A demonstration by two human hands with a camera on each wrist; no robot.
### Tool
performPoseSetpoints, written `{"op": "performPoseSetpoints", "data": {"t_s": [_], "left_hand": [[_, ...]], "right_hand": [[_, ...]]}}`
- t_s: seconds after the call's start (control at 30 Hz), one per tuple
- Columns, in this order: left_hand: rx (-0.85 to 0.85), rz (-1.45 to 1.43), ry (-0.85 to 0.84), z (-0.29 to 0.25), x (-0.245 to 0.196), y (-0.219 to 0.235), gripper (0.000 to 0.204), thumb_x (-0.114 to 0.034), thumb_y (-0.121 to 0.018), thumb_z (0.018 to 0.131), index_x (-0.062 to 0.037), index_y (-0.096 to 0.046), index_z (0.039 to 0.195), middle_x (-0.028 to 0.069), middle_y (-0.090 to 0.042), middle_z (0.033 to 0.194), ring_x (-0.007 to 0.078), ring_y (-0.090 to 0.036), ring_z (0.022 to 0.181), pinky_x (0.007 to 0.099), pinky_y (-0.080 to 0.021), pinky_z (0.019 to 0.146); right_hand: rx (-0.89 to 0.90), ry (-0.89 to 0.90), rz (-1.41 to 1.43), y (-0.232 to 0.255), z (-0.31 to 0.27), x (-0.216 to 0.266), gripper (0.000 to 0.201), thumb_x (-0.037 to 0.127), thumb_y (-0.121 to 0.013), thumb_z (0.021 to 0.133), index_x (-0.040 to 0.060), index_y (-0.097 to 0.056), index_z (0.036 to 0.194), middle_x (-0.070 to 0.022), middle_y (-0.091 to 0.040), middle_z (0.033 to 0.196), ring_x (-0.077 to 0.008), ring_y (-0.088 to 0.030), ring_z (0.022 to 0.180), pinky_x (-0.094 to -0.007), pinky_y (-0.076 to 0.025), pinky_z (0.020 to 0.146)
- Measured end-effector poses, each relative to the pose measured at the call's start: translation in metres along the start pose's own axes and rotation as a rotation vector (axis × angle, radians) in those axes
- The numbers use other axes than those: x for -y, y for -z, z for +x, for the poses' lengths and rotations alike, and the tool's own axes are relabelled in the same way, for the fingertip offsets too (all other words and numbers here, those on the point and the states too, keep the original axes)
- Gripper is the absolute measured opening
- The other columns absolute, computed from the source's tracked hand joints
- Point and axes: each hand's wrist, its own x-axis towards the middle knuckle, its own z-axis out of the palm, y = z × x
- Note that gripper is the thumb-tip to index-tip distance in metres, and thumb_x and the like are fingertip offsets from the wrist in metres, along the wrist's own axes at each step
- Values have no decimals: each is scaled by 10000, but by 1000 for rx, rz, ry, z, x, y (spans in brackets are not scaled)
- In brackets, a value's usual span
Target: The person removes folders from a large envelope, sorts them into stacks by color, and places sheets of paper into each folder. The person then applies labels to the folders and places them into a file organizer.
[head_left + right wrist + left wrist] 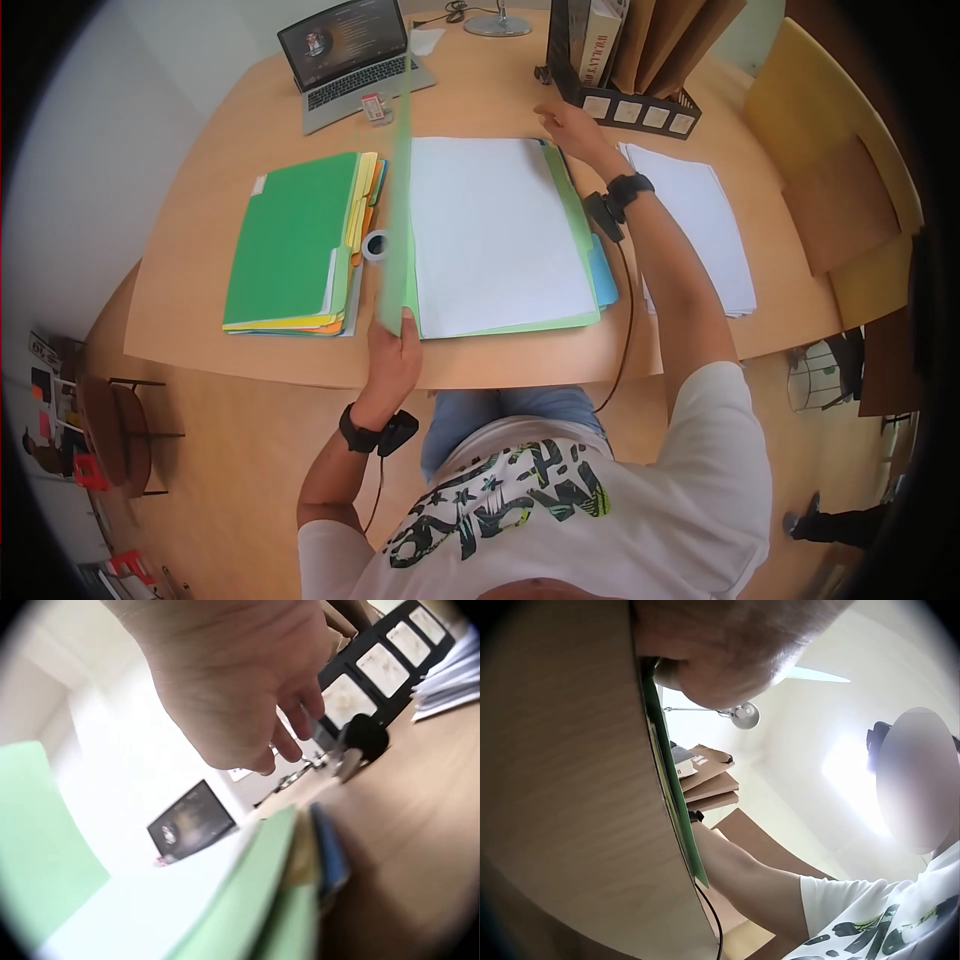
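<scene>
A light green folder (580,322) lies opened on the desk, with a stack of white paper (500,230) in it. Its front cover (396,200) stands nearly upright, seen almost edge-on in the head view. My left hand (394,358) pinches the cover's near bottom corner between thumb and fingers. Past the folder's far right corner, my right hand (572,130) hovers with fingers loosely bent and nothing in them. In the right wrist view that hand (240,682) is above the folder's edge, near a black organizer (367,675).
Left of the folder lies a pile of coloured folders (290,240), with a tape roll (375,245) beside it. A laptop (350,60) and a small red-and-white box (374,108) are behind. White papers (695,230) lie at right; a file holder (640,112) stands at the back.
</scene>
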Motion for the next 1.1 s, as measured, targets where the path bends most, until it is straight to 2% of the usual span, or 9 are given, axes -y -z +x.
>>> {"op": "performPoseSetpoints", "data": {"t_s": [0.07,0.13,0.23,0.37,0.47,0.67,0.77,0.93,1.1], "left_hand": [[40,89,-145,6,-29,2,725,62,-390,727,-42,-296,1438,277,-270,1450,427,-329,1318,445,-341,1046],[68,205,-193,2,-35,-3,674,41,-397,759,-45,-326,1424,300,-292,1418,466,-325,1296,468,-341,1038],[131,388,-265,1,-36,-5,581,-68,-463,818,18,-359,1383,333,-305,1386,500,-335,1262,493,-333,1038],[207,541,-288,-2,-40,-10,611,-295,-561,866,50,-390,1341,324,-308,1388,480,-339,1265,497,-323,1045],[306,654,-309,0,-42,-7,714,-437,-587,858,63,-395,1330,328,-339,1362,479,-356,1247,499,-335,1037],[455,545,-217,33,-32,14,671,-423,-605,843,42,-443,1299,233,-444,1315,406,-419,1203,465,-358,1016],[274,655,-207,70,-14,39,587,-327,-646,808,18,-495,1258,193,-507,1206,364,-466,1130,449,-394,958],[313,897,-136,101,-7,51,561,-262,-709,736,-26,-538,1215,162,-572,1044,350,-540,1006,440,-455,858],[346,662,59,116,0,51,535,-183,-728,700,-37,-562,1187,137,-586,1084,313,-588,948,360,-475,856]], "right_hand": [[31,-126,446,8,-9,23,478,445,-481,932,44,-587,1170,-147,-648,1039,-260,-610,947,-363,-470,847],[164,-398,925,33,-34,57,606,531,-390,961,38,-513,1293,-110,-627,1115,-196,-590,974,-338,-441,893],[152,-509,1035,41,-54,66,714,612,-306,947,31,-479,1323,-112,-621,1121,-190,-591,960,-335,-436,891],[231,-457,770,33,-71,46,591,465,-517,925,11,-494,1303,-127,-625,1097,-186,-610,886,-325,-474,809],[125,-191,248,16,-81,36,573,323,-688,821,-17,-518,1250,-165,-628,1050,-234,-627,861,-339,-488,783],[175,-143,-163,14,-79,36,536,222,-774,695,-48,-581,1115,-216,-594,1029,-352,-587,973,-410,-473,826],[108,19,-340,10,-79,37,541,235,-766,710,20,-583,1172,-189,-598,1039,-345,-577,980,-400,-470,831],[420,287,-241,15,-63,92,492,337,-693,780,41,-590,1159,-171,-596,1051,-320,-566,1006,-411,-459,818],[526,436,66,-22,-37,153,412,332,-625,849,40,-599,1139,-164,-626,990,-311,-599,932,-413,-466,802]]}}
